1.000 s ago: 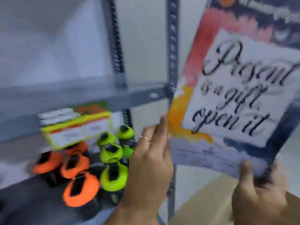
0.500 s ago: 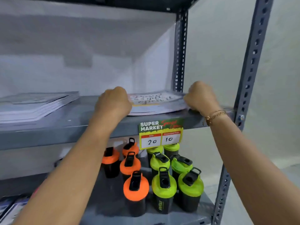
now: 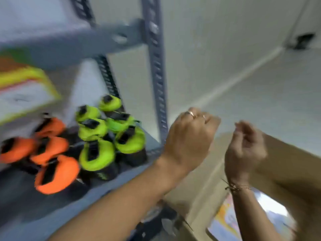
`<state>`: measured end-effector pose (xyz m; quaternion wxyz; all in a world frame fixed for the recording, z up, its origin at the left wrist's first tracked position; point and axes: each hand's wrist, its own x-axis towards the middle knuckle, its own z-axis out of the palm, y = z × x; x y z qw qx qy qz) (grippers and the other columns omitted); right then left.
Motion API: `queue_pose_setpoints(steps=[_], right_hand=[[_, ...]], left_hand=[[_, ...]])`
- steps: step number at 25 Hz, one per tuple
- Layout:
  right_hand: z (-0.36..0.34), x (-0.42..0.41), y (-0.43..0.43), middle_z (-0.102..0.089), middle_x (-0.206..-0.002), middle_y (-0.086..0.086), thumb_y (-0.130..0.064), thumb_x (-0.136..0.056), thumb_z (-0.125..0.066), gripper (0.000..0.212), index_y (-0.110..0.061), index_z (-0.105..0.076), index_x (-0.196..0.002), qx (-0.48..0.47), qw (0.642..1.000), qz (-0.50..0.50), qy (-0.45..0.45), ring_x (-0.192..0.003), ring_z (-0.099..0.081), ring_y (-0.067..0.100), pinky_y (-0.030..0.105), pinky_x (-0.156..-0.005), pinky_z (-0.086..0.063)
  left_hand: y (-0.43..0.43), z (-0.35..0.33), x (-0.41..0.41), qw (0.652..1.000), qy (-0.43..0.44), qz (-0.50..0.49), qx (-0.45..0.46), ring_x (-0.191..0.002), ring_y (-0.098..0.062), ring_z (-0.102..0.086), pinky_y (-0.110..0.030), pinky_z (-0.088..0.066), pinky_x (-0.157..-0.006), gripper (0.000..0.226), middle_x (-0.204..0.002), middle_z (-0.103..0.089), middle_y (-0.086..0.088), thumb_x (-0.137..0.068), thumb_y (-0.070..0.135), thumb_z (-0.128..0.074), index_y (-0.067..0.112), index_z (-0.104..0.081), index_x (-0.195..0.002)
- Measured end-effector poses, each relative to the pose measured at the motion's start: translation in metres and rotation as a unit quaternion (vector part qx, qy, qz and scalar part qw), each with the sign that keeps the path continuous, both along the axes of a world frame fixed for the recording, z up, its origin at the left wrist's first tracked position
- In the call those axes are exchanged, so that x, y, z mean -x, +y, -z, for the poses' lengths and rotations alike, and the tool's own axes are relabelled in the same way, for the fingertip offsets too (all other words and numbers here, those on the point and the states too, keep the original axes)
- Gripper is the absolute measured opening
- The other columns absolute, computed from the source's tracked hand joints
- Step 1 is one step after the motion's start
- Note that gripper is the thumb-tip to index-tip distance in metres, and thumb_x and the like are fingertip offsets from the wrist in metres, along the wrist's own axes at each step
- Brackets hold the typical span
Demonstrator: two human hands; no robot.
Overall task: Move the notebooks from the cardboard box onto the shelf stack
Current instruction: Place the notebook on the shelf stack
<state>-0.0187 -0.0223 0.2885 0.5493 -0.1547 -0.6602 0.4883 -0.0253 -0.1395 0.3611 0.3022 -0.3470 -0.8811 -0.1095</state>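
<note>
The view is blurred by motion. My left hand [image 3: 189,140] hangs in the air beside the shelf's front post, fingers curled into a loose fist with nothing in it. My right hand [image 3: 245,146] is just to its right, above the cardboard box [image 3: 286,164], with its fingers loosely bent, apart and empty. Inside the box at the bottom right lies a colourful notebook [image 3: 224,221], partly hidden by my right forearm. The grey upper shelf [image 3: 78,44] crosses the top left; the notebook stack on it is out of view.
Below the upper shelf stand several green-lidded bottles [image 3: 97,153] and orange-lidded bottles [image 3: 57,173]. A yellow-edged price tag [image 3: 26,87] hangs from the shelf's edge. The perforated grey post [image 3: 157,75] rises just left of my left hand. A pale wall and floor lie beyond.
Both hands have left the notebooks on the upper shelf and dropped down to the right, empty. The view has swung down towards the cardboard box.
</note>
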Motion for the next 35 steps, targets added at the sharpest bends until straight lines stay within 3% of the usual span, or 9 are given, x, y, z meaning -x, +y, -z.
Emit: queue_pose_setpoints(steps=[2,3,6,8,10,21,27,32,35], right_hand=[[0.108,-0.020,0.053,-0.070,-0.097,0.021,-0.012,-0.084,-0.050,0.027,0.000,-0.067,-0.101,0.082,0.969,0.043,-0.229,-0.090,-0.061,0.032,0.029,-0.085,-0.044],[0.161,-0.035,0.077,-0.069,-0.104,0.025,-0.016,-0.081,-0.047,0.034,0.002,-0.066,-0.103,0.128,0.930,0.065,-0.337,-0.099,-0.060,0.038,0.036,-0.090,-0.044],[0.280,-0.085,0.124,-0.059,-0.122,0.029,-0.029,-0.084,-0.049,0.045,0.004,-0.060,-0.112,0.262,0.728,0.091,-0.627,-0.116,-0.052,0.042,0.043,-0.100,-0.042],[0.322,-0.110,0.132,-0.051,-0.132,0.023,-0.036,-0.088,-0.052,0.048,0.002,-0.055,-0.118,0.347,0.593,0.055,-0.724,-0.125,-0.042,0.038,0.042,-0.103,-0.039],[0.346,-0.125,0.127,-0.048,-0.134,0.019,-0.037,-0.089,-0.053,0.049,0.000,-0.051,-0.122,0.404,0.552,0.033,-0.729,-0.127,-0.038,0.036,0.041,-0.103,-0.038],[0.332,-0.129,0.095,-0.040,-0.133,0.023,-0.004,-0.088,-0.051,0.035,0.001,-0.043,-0.121,0.420,0.636,0.217,-0.611,-0.124,-0.039,0.039,0.047,-0.100,-0.037],[0.270,-0.121,0.095,-0.043,-0.132,0.020,-0.006,-0.089,-0.050,0.031,0.001,-0.048,-0.119,0.408,0.748,0.233,-0.468,-0.123,-0.043,0.037,0.047,-0.107,-0.032],[0.128,-0.114,0.068,-0.051,-0.122,0.025,-0.001,-0.086,-0.053,0.035,0.008,-0.051,-0.119,0.278,0.902,0.230,-0.238,-0.116,-0.048,0.032,0.022,-0.094,-0.032],[0.036,-0.109,0.024,-0.051,-0.109,0.011,-0.009,-0.083,-0.056,0.033,-0.001,-0.053,-0.115,0.234,0.956,0.172,-0.045,-0.102,-0.051,0.021,0.005,-0.086,-0.038]], left_hand=[[0.064,0.093,0.005,0.971,-0.230,0.048,0.053,-0.080,-0.032,-0.067,-0.036,-0.056,-0.067,0.015,-0.081,-0.074,-0.010,-0.076,0.009,-0.062,0.013,-0.072,-0.086],[0.090,0.143,0.005,0.930,-0.351,0.041,0.097,-0.088,-0.035,-0.067,-0.037,-0.056,-0.072,0.018,-0.091,-0.074,-0.014,-0.082,0.010,-0.057,0.013,-0.071,-0.092],[0.129,0.295,-0.002,0.789,-0.558,-0.019,0.257,-0.109,-0.036,-0.061,-0.038,-0.052,-0.087,0.027,-0.119,-0.065,-0.020,-0.089,0.012,-0.047,0.009,-0.064,-0.110],[0.129,0.367,-0.018,0.704,-0.633,-0.079,0.313,-0.123,-0.034,-0.053,-0.038,-0.047,-0.098,0.044,-0.137,-0.052,-0.018,-0.087,0.017,-0.051,0.007,-0.049,-0.130],[0.127,0.411,-0.032,0.664,-0.670,-0.155,0.294,-0.131,-0.033,-0.045,-0.038,-0.042,-0.106,0.061,-0.146,-0.040,-0.019,-0.087,0.021,-0.055,0.001,-0.032,-0.140],[0.137,0.393,-0.036,0.684,-0.639,-0.280,0.214,-0.110,-0.033,-0.061,-0.034,-0.052,-0.088,0.029,-0.122,-0.063,-0.018,-0.084,0.007,-0.060,0.000,-0.060,-0.112],[0.128,0.306,-0.038,0.808,-0.535,-0.196,0.153,-0.115,-0.037,-0.059,-0.040,-0.051,-0.093,0.030,-0.121,-0.065,-0.023,-0.088,-0.004,-0.047,-0.003,-0.064,-0.112],[0.076,0.156,-0.051,0.920,-0.375,-0.114,-0.014,-0.103,-0.039,-0.061,-0.042,-0.048,-0.082,0.025,-0.108,-0.068,-0.024,-0.082,-0.006,-0.051,0.000,-0.067,-0.101],[0.019,0.059,-0.068,0.958,-0.222,-0.097,-0.151,-0.107,-0.035,-0.057,-0.038,-0.041,-0.087,0.034,-0.112,-0.064,-0.020,-0.086,0.006,-0.057,0.006,-0.061,-0.120]])
